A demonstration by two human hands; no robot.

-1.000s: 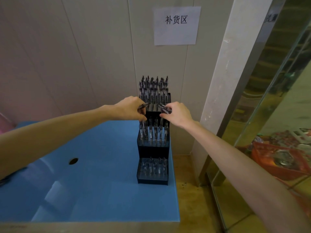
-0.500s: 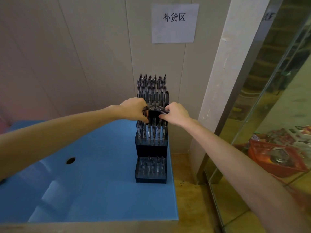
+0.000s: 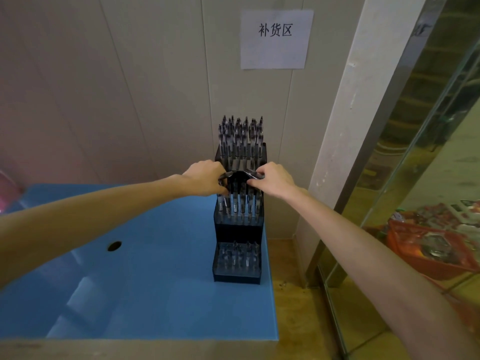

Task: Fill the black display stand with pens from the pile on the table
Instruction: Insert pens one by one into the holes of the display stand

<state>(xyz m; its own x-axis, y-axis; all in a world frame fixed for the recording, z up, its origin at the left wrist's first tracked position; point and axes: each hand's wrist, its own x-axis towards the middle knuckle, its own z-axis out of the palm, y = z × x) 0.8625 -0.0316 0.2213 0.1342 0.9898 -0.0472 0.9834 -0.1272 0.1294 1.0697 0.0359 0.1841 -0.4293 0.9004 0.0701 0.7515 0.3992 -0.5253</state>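
At the right edge of the blue table (image 3: 145,294), toward three o'clock, stands the black display stand (image 3: 237,233), a three-step rack whose back is just beside the wall. Its top tier holds a dense cluster of upright pens (image 3: 240,136); the middle tier holds a row of pens (image 3: 239,203) standing upright; the bottom tier (image 3: 235,257), toward six o'clock of the stand, shows a few short shapes through its clear front, too blurred to tell.

Both hands meet over the middle tier. The left hand (image 3: 206,179), coming in from nine o'clock, has its fingers curled round a pen (image 3: 225,175) that slants up toward twelve o'clock. The right hand (image 3: 275,179), coming from four o'clock, pinches another pen (image 3: 253,174) slanting the opposite way, so the two tips nearly meet in a peak above the row.

On the table at eight o'clock of the stand is a dark round hole (image 3: 114,246). At twelve o'clock a paper sign (image 3: 275,38) with three printed characters is fixed to the wall. At three o'clock, behind glass, sits an orange basket (image 3: 426,249).
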